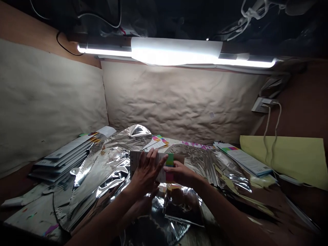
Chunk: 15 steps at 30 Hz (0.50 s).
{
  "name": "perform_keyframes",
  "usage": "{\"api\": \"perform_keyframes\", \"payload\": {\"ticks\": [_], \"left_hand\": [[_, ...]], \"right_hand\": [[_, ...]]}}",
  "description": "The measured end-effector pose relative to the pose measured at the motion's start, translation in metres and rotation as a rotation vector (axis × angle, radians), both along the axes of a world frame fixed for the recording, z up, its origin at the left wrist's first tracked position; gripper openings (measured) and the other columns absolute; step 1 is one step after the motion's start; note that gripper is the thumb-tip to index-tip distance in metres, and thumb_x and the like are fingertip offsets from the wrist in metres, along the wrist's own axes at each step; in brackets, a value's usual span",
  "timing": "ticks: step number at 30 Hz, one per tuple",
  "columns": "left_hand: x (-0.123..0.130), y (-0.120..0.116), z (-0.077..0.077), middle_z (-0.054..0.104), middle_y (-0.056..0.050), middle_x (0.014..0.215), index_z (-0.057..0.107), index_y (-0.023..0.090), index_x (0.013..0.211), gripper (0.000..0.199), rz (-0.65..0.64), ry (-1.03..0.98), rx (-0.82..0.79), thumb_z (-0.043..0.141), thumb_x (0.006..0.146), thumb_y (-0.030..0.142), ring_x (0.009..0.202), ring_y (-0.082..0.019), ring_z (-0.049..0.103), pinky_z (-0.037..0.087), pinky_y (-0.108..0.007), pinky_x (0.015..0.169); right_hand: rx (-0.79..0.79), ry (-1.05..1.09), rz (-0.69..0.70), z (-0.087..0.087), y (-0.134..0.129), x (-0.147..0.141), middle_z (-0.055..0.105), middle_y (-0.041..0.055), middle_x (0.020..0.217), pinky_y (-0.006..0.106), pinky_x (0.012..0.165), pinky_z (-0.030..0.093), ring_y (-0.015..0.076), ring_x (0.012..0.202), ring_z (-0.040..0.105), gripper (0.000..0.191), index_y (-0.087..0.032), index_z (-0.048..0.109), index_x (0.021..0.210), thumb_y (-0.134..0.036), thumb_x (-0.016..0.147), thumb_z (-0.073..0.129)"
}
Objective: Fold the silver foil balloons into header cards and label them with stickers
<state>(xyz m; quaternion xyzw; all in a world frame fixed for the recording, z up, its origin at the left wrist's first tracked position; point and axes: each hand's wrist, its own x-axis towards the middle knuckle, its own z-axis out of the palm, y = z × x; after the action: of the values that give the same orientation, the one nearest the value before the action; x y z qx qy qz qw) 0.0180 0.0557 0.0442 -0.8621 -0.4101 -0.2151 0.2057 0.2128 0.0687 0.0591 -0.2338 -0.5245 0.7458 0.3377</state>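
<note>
- Gripping a colour-striped booklet (160,176), left hand (146,174) and right hand (180,173) closed on it, above crumpled silver foil (110,171)
- Stacked booklets (61,157) beside the foil
- Fluorescent tube (174,51) over a paper-lined wall (179,102)

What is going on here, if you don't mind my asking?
A person is holding a white packet with green and pink bands between their left hand and right hand. It is above crumpled silver foil, which covers much of the bench. A stack of flat packets lies to the left of the foil.
</note>
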Motion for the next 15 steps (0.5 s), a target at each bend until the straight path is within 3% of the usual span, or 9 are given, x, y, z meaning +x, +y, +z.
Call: {"api": "perform_keyframes", "payload": {"ticks": [5, 9, 12, 13, 15], "left_hand": [[-0.003, 0.000, 0.001, 0.026, -0.021, 0.158, 0.012, 0.022, 0.157, 0.099, -0.065, 0.010, -0.042, 0.068, 0.078, 0.040, 0.148, -0.035, 0.016, -0.001, -0.058, 0.117], [-0.014, 0.004, 0.005, 0.026, -0.023, 0.158, 0.019, 0.015, 0.156, 0.100, -0.052, -0.054, -0.042, 0.070, 0.074, 0.040, 0.148, -0.037, 0.017, 0.000, -0.058, 0.118], [-0.020, 0.005, 0.007, 0.025, -0.024, 0.157, 0.021, 0.012, 0.155, 0.102, -0.025, -0.132, -0.022, 0.071, 0.070, 0.037, 0.147, -0.038, 0.017, 0.000, -0.058, 0.118], [-0.021, 0.004, 0.008, 0.025, -0.024, 0.157, 0.022, 0.012, 0.155, 0.102, -0.020, -0.154, -0.020, 0.071, 0.070, 0.037, 0.147, -0.038, 0.017, 0.001, -0.057, 0.118], [-0.022, 0.003, 0.009, 0.025, -0.025, 0.157, 0.023, 0.011, 0.155, 0.100, -0.016, -0.190, -0.019, 0.070, 0.070, 0.038, 0.147, -0.038, 0.017, 0.002, -0.057, 0.118]], "right_hand": [[0.031, -0.035, 0.037, -0.003, -0.005, -0.012, 0.071, 0.0080, 0.106, 0.037, 0.098, 0.048, 0.0195, 0.097, 0.067, 0.046, -0.015, 0.066, 0.115, -0.036, 0.077, 0.080], [0.152, -0.249, -0.059, 0.031, -0.005, 0.011, 0.072, 0.0104, 0.102, 0.037, 0.091, 0.051, 0.0211, 0.095, 0.068, 0.047, -0.012, 0.068, 0.113, -0.049, 0.085, 0.070], [0.393, -0.540, -0.248, 0.052, -0.025, 0.044, 0.074, 0.0118, 0.100, 0.037, 0.086, 0.054, 0.0251, 0.097, 0.069, 0.045, -0.013, 0.074, 0.103, -0.053, 0.092, 0.058], [0.507, -0.665, -0.314, 0.051, -0.037, 0.054, 0.075, 0.0121, 0.100, 0.039, 0.086, 0.054, 0.0268, 0.099, 0.069, 0.044, -0.014, 0.075, 0.101, -0.053, 0.093, 0.055], [0.709, -0.873, -0.404, 0.031, -0.067, 0.069, 0.073, 0.0129, 0.113, 0.046, 0.096, 0.051, 0.0310, 0.110, 0.065, 0.041, -0.018, 0.074, 0.110, -0.050, 0.096, 0.051]]}}
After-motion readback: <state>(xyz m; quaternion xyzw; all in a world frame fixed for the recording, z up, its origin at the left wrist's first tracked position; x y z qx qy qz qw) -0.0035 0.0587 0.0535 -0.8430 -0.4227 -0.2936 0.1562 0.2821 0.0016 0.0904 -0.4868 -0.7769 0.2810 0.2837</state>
